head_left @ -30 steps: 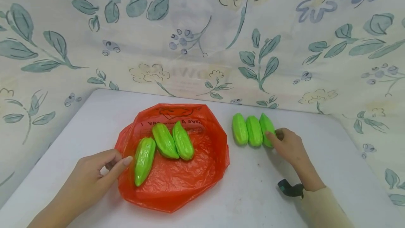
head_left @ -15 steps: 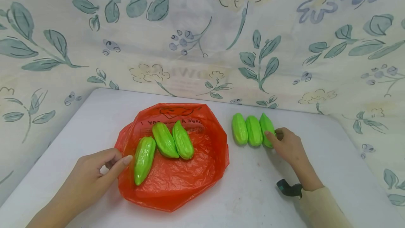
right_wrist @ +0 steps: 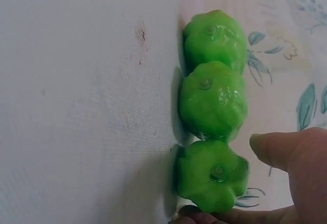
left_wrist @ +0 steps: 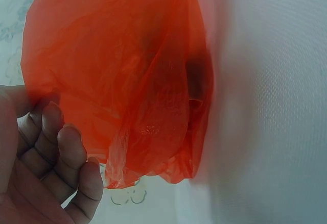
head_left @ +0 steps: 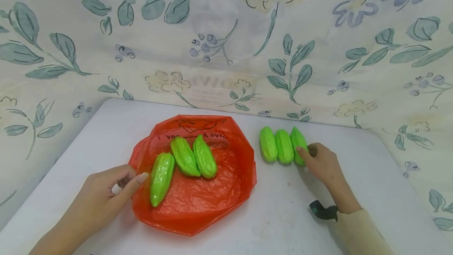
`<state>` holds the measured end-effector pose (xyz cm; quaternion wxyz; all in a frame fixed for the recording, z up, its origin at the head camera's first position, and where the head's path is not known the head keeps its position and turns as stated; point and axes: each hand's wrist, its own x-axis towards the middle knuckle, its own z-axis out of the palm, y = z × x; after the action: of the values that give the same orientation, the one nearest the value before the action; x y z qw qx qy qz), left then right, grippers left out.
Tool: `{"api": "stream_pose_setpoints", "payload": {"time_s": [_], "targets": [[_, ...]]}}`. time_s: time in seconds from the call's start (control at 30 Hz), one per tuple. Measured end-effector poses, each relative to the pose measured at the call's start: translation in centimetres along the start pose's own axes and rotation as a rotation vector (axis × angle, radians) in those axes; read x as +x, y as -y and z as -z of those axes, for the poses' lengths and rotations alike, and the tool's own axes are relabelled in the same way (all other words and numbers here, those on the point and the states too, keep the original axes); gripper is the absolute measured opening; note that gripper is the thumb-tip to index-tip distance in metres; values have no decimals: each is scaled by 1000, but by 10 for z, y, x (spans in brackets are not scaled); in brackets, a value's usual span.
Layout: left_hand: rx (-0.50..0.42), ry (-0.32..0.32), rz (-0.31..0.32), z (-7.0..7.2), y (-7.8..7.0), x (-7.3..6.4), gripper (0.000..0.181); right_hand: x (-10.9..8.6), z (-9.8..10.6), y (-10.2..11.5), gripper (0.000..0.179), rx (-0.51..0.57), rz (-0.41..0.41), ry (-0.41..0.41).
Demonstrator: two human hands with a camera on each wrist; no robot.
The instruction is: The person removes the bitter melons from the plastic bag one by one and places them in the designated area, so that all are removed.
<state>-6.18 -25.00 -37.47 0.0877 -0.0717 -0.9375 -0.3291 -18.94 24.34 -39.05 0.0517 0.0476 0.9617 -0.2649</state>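
Note:
A red plastic bag (head_left: 198, 215) lies spread with its mouth upward on the white table, three glossy green ridged gourds (head_left: 162, 180) inside it. At the bag's left rim, my left hand (head_left: 106, 192) pinches the film, thumb inside and fingers outside. The left wrist view shows the bag's outer side (left_wrist: 117, 71) beside my curled fingers. Right of the bag, three more such gourds stand in a close row. My right hand (head_left: 322, 164) holds the rightmost gourd (head_left: 298, 141), its thumb over the top and fingers at its right side. From the right wrist, that gourd's stem end (right_wrist: 217, 173) shows.
The white table (head_left: 269, 215) carries a few small dark specks. A floral-patterned cloth (head_left: 219, 50) rises behind it and along both sides. The middle gourd (head_left: 284, 146) and left gourd (head_left: 268, 145) of the row sit right beside the held one. A black wrist camera (head_left: 323, 210) is on my right wrist.

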Motion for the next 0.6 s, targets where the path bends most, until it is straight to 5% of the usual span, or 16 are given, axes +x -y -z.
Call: {"api": "stream_pose_setpoints", "payload": {"time_s": [0.6], "targets": [[5, -30, -29, 1, 4, -1, 16, -3, -2, -4, 82, 11, 4, -9]]}}
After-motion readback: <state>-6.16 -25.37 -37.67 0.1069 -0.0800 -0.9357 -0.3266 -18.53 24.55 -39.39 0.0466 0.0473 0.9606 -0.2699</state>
